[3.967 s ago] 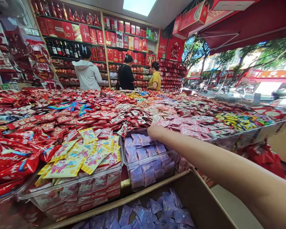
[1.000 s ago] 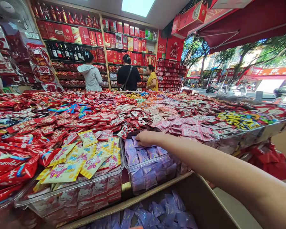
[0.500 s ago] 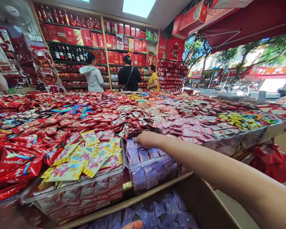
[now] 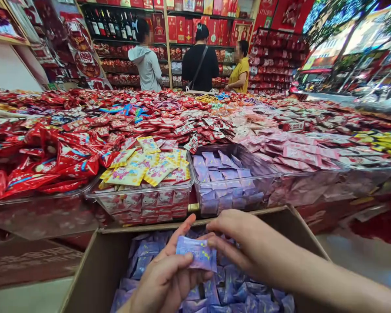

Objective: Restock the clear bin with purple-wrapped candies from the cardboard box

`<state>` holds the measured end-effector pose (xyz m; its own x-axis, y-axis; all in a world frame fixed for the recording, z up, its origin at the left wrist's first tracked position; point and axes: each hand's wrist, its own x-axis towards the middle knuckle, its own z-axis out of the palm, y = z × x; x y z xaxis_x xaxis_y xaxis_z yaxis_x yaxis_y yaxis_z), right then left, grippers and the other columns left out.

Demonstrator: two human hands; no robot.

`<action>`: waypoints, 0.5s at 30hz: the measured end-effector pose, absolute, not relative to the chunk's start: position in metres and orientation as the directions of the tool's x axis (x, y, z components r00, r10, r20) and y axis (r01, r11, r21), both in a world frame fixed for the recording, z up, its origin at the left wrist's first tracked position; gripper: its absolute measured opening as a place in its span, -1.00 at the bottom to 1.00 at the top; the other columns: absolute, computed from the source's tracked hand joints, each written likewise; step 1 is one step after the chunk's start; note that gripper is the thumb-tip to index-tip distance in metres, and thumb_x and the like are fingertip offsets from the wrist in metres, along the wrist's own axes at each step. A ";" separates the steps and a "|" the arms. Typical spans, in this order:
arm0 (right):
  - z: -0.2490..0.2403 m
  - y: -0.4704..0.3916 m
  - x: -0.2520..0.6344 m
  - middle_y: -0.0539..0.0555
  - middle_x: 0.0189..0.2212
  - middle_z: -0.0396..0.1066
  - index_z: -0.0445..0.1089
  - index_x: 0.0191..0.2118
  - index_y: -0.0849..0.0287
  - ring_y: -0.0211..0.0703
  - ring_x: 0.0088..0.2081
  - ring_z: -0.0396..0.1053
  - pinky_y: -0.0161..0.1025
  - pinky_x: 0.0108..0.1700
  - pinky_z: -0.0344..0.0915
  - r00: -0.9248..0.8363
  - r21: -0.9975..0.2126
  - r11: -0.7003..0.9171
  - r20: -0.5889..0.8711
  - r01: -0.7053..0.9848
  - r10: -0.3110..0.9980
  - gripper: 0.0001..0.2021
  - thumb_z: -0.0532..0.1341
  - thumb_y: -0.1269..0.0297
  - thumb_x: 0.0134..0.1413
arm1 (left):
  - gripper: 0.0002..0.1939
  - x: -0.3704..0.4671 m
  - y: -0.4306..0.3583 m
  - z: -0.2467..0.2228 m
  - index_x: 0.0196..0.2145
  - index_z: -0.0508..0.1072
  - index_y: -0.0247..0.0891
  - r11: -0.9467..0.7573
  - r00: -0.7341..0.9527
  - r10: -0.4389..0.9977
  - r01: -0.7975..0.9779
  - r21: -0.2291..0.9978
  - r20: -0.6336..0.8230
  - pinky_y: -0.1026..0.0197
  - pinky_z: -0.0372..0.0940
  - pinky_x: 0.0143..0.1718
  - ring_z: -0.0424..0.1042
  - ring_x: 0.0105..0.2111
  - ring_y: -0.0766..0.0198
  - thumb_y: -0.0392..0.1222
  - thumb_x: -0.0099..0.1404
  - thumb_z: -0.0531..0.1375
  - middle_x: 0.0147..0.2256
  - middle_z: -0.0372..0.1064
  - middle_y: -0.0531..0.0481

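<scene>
My left hand is closed on a small purple candy packet, its thumb pressed on the front face and its index finger stretched upward. From the right, my right hand reaches in with bent fingers, the tips at the packet's upper right edge. Both hands are over an open cardboard box that holds many purple candy packets of the same look. Just behind the box stands a clear plastic bin with purple packets laid in rows; its back part shows bare wall.
Left of that bin is a clear bin of yellow-and-white packets, then red snack bags. Pink packets lie to the right. Three people stand behind the candy display, near shelves with wine bottles and red boxes.
My right hand has drawn back from the purple bin to above the cardboard box. My left hand has risen into view with a purple candy packet. The view has tilted down.
</scene>
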<state>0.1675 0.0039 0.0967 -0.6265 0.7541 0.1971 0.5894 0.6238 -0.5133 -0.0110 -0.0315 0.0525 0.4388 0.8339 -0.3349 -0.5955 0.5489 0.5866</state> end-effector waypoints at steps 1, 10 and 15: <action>0.083 -0.003 0.166 0.06 -0.42 0.31 0.36 -0.29 0.20 -0.25 -0.36 0.24 -0.34 -0.34 0.16 -0.605 -0.577 0.572 0.162 0.582 0.779 -0.83 0.10 0.27 0.02 | -0.44 -0.010 -0.032 0.052 0.14 -0.09 -0.18 0.542 0.430 0.838 -0.589 0.600 -0.336 -0.02 0.20 -0.18 0.41 -0.29 0.17 -0.45 0.23 -0.03 -0.18 0.39 -0.19; 0.043 0.006 0.170 -0.01 -0.53 0.25 0.37 -0.52 0.26 -0.31 -0.45 0.19 -0.36 -0.40 0.12 -0.449 -0.949 0.199 0.072 0.243 0.890 -0.86 0.23 0.27 -0.13 | -0.76 0.002 -0.030 0.037 -0.16 0.28 -0.26 0.505 0.301 0.860 -0.394 0.768 -0.411 0.21 0.33 -0.42 0.38 -0.53 0.35 -0.21 0.19 0.11 -0.46 0.43 0.00; 0.032 0.001 0.165 -0.07 -0.62 0.21 0.35 -0.43 0.30 -0.40 -0.56 0.09 -0.40 -0.51 0.04 -0.480 -0.983 -0.174 -0.178 0.054 0.859 -0.75 0.26 0.19 -0.21 | -0.88 0.002 -0.028 0.032 -0.45 0.38 -0.28 0.200 0.187 0.964 -0.041 0.979 -0.189 0.40 0.19 -0.56 0.24 -0.59 0.40 -0.19 0.06 0.22 -0.59 0.31 0.12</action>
<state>0.1649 0.0006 0.0324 -0.4802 0.8588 -0.1783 0.0537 -0.1741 -0.9833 0.0015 -0.0279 0.0322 0.1866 0.9640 -0.1892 -0.0409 0.2001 0.9789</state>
